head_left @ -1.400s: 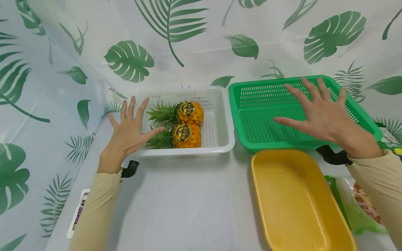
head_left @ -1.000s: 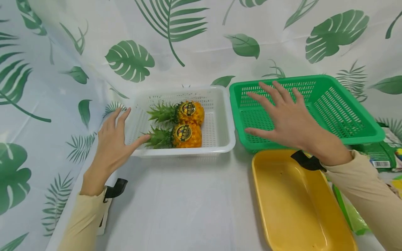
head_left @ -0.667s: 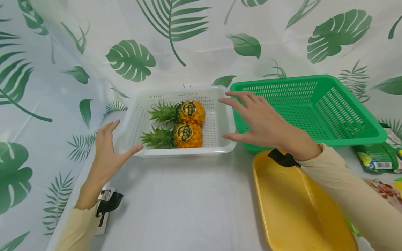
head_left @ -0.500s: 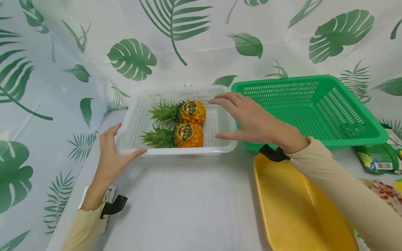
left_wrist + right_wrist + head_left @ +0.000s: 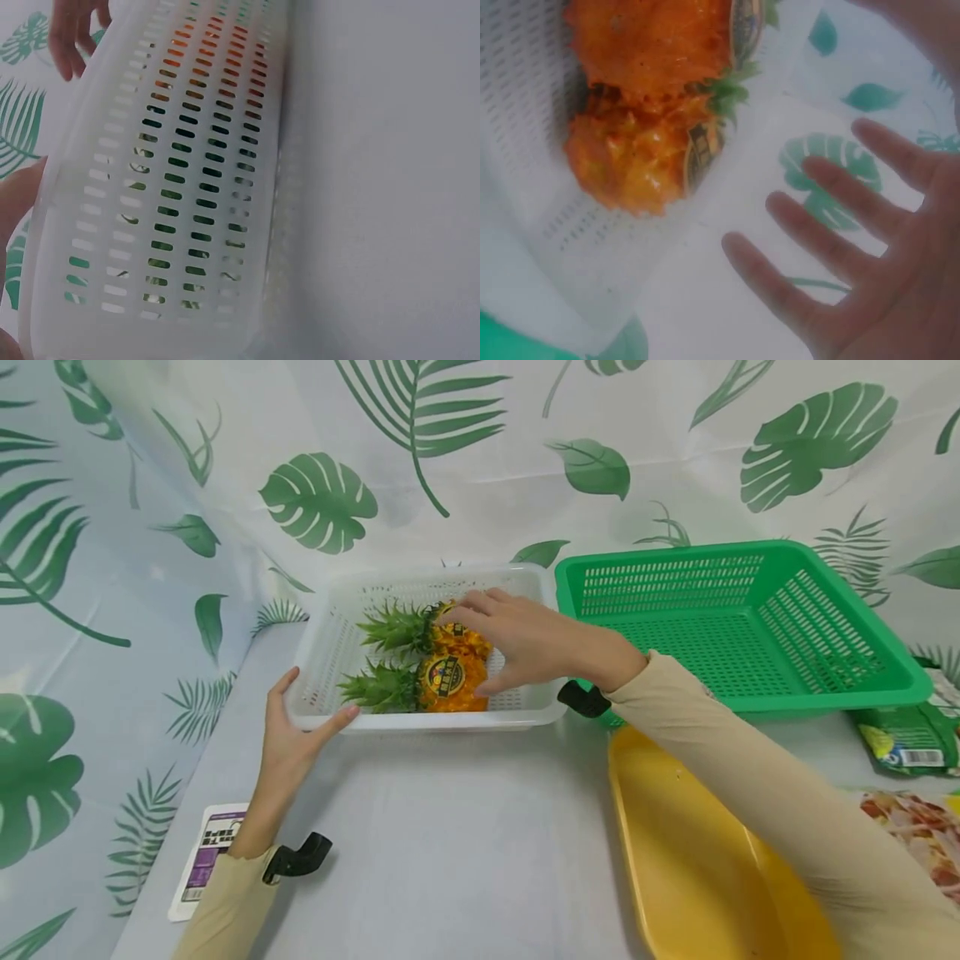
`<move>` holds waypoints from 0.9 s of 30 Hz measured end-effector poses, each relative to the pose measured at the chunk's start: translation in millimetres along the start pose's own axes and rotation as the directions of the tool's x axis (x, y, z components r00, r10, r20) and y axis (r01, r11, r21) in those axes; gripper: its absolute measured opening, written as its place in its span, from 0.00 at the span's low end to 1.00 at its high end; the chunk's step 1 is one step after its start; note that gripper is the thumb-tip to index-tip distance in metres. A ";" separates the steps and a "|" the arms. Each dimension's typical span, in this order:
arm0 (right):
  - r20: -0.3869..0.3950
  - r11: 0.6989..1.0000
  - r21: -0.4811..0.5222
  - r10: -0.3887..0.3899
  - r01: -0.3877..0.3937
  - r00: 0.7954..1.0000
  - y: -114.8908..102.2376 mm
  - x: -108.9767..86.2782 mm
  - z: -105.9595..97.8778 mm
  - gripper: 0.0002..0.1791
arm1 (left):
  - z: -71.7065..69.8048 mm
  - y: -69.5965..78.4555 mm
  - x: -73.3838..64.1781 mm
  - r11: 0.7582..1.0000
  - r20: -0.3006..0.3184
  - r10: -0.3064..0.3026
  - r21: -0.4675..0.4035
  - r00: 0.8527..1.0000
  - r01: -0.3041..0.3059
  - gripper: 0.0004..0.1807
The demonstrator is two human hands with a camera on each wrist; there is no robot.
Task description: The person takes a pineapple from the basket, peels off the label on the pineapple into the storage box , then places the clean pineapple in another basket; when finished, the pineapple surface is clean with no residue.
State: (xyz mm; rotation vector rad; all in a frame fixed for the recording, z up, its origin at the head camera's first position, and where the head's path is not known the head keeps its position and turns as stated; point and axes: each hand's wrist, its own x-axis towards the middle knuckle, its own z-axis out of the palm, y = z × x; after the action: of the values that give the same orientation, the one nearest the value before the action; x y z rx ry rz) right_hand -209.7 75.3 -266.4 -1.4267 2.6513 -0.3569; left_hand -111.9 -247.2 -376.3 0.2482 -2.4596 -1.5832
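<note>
The fingers of the right hand [image 5: 517,639] were spread, grasping nothing visible, above the upper pineapple [image 5: 461,643] near centre; those of the left hand [image 5: 291,743] bracketed the white basket [image 5: 442,722] at its lower-left corner, perhaps to steady it, though I couldn't tell whether they gripped. The lower pineapple [image 5: 453,692] lay alongside, both knobbly, glossy, orange, with spiky crowns leftward, probably to fit flat. Rightward on the pale surface [image 5: 457,835] stood a perforated green basket [image 5: 810,702] and smooth yellow tray [image 5: 690,843].
</note>
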 end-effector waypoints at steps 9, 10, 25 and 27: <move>0.149 0.998 0.045 -0.039 0.033 0.988 7.9 25.4 10.2 0.51 | 0.7 -2.9 -0.4 1.000 0.008 -0.013 -0.028 1.000 0.013 0.59; 0.165 0.998 0.054 -0.045 0.036 0.985 9.0 27.6 11.5 0.51 | 0.5 -2.6 -0.5 0.999 0.008 -0.014 -0.030 1.000 0.014 0.59; 0.339 0.997 0.071 -0.018 -0.006 0.941 9.2 51.0 26.9 0.55 | -1.0 -2.2 2.3 0.999 0.015 -0.012 -0.043 1.000 0.012 0.59; 0.349 0.997 0.073 -0.023 -0.003 0.937 8.4 52.9 28.9 0.55 | -1.2 -2.8 2.7 0.999 0.016 -0.016 -0.042 1.000 0.016 0.59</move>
State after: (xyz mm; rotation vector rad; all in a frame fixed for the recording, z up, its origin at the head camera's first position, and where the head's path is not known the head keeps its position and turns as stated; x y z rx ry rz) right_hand -239.7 31.3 -295.7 -1.3384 2.3231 -0.1762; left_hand -114.1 -250.1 -378.2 0.2503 -2.4383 -1.6480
